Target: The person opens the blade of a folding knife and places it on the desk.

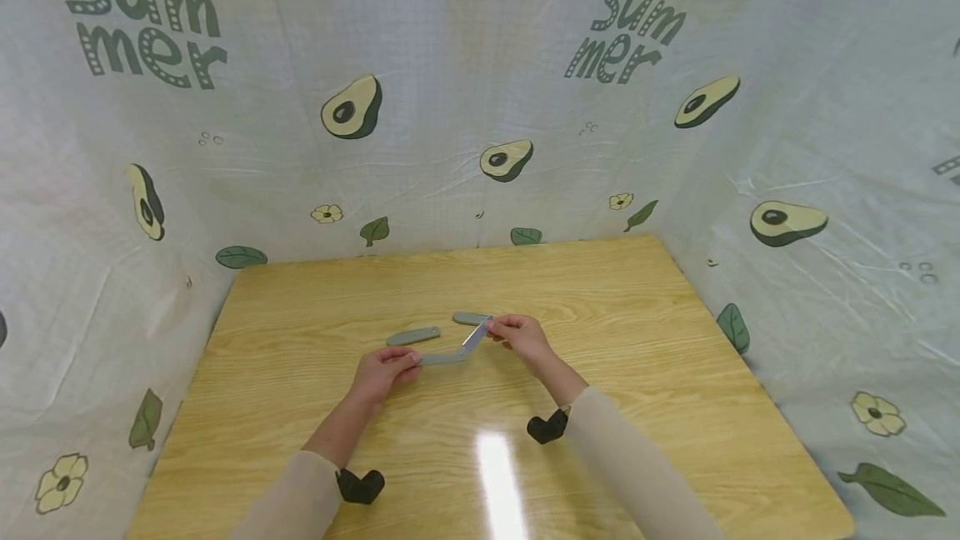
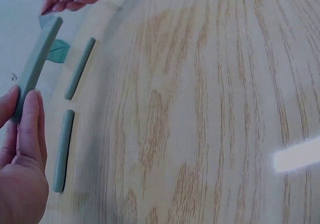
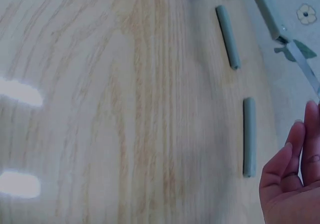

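My left hand grips the grey-green handle of a folding knife, fingers on one side and thumb on the other. The metal blade stands partly swung out, at an angle to the handle. At the blade's far end, my right hand pinches it between thumb and fingers. The left wrist view shows the handle raised above the table. In the right wrist view the blade comes out of the handle's end, its tip partly cut off by the frame.
Two more grey-green folding knives, both folded, lie on the wooden table: one behind my left hand, another farther back near the right hand. A patterned cloth hangs behind the table and along its sides.
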### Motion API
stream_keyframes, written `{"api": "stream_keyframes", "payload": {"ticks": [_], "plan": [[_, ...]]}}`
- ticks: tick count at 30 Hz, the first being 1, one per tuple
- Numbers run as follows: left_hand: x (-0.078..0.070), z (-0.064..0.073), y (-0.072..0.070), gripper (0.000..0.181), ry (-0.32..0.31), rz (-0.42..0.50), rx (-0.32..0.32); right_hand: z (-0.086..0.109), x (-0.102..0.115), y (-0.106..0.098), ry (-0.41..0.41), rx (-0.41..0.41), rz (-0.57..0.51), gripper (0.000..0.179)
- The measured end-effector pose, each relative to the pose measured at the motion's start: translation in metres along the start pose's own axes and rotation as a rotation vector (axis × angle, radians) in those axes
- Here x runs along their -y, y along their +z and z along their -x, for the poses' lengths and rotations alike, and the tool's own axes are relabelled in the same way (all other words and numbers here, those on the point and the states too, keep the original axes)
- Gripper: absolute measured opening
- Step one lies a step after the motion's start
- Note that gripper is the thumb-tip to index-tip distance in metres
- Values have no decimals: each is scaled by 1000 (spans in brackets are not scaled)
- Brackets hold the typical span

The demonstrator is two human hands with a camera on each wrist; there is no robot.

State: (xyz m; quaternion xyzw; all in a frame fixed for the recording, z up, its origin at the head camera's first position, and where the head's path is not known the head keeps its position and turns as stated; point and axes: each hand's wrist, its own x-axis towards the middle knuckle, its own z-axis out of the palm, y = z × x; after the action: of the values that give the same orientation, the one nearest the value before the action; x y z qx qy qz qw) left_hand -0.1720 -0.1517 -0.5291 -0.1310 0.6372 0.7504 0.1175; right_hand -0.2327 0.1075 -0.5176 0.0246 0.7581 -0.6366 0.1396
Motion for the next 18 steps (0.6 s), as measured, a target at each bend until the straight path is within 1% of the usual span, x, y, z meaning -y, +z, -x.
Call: {"api": "stream_keyframes", "payload": {"ticks": [4,8,10,13,18], "plan": [[-1,-3,1,28,14,67,-55,4,-5,-4,29,-26,-51,19],[-1,-5,2,25,22,110,-103,8,-10,-2,54,-55,-83,18],[-2,-5,1,23,27,133,-121,11,-12,-1,67,-57,-94,17],[-3,-5,1,21,32,154,-135,14,-14,2,76,-57,-114,17],[-4,-4,0,20,43,139,-123,17,-15,3,79,-50,-141,16]]}}
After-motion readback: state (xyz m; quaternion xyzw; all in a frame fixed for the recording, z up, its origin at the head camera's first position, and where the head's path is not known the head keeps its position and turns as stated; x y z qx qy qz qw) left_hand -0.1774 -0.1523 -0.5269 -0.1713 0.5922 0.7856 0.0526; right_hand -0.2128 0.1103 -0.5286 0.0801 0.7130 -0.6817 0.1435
